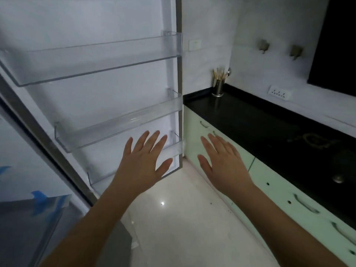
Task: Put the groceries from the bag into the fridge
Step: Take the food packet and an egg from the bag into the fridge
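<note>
Fridge door (107, 22) hangs open with clear shelves (nothing on them); left hand (143, 162) and right hand (224, 162) spread flat, holding nothing, just in front.

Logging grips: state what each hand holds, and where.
Nothing. Left hand and right hand are both open, fingers spread, before the fridge door.

Fridge door (107, 22): white inner liner, grey metallic edge. Door bins (100, 60): clear, colourless plastic. Fridge interior, lower left: strips of blue tape (41, 199) on a grey-looking shelf. Counter (260, 122): plain black, glossy, with a faint yellowish outline marked on it. Cabinets (289, 197): pale mint green, silver handles. Walls (269, 26): white. Floor (183, 218): off-white, shiny, plain. Holder (217, 88): silver metal, tan sticks inside. Upper right panel (335, 41): black.
</note>
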Motion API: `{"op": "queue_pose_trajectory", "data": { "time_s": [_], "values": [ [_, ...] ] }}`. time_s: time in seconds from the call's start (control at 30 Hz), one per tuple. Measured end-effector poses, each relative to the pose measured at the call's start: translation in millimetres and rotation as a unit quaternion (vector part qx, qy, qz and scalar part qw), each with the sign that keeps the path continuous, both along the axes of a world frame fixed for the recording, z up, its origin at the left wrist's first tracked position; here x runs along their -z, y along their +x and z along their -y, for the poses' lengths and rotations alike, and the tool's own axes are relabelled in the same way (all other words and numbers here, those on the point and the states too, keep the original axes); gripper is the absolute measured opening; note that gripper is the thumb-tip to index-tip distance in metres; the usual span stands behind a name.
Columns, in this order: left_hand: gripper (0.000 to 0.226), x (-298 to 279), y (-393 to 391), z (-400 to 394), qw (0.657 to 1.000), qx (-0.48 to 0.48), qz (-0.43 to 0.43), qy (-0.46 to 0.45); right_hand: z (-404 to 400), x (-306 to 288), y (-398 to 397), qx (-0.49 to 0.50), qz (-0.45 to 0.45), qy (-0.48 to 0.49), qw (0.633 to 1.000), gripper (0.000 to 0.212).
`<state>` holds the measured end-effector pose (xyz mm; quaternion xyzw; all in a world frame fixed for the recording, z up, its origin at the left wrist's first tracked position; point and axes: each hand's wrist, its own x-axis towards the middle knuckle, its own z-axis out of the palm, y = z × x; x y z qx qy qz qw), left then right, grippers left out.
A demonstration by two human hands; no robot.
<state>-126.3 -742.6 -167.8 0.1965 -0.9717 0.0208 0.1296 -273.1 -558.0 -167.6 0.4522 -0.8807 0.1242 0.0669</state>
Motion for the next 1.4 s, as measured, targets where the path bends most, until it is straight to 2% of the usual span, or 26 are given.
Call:
{"op": "queue_pose_trajectory", "data": {
  "time_s": [0.17,0.5,0.7,0.93,1.17,1.4],
  "values": [
    [0.075,0,4,-14,0.997,0.068,0.021,-0.005,-26,1,40,0.079,0.019,0.036,0.996,0.067],
    [0.08,-5,-28,-106,0.968,0.241,0.063,0.002,-137,-3,76,0.234,0.023,0.041,0.971,0.064],
    [0.077,-21,-39,-204,0.937,0.348,0.038,0.009,-227,1,104,0.324,0.0,0.019,0.946,0.063],
    [0.072,-27,-45,-351,0.891,0.453,0.017,-0.002,-370,-1,162,0.433,-0.016,0.012,0.901,0.062],
    [0.071,-27,-26,-512,0.836,0.548,0.003,-0.031,-513,-4,229,0.548,-0.03,-0.005,0.836,0.061],
    [0.072,-35,-7,-623,0.789,0.613,0.0,-0.039,-609,-14,278,0.624,-0.028,-0.015,0.781,0.061]
  ]
}}
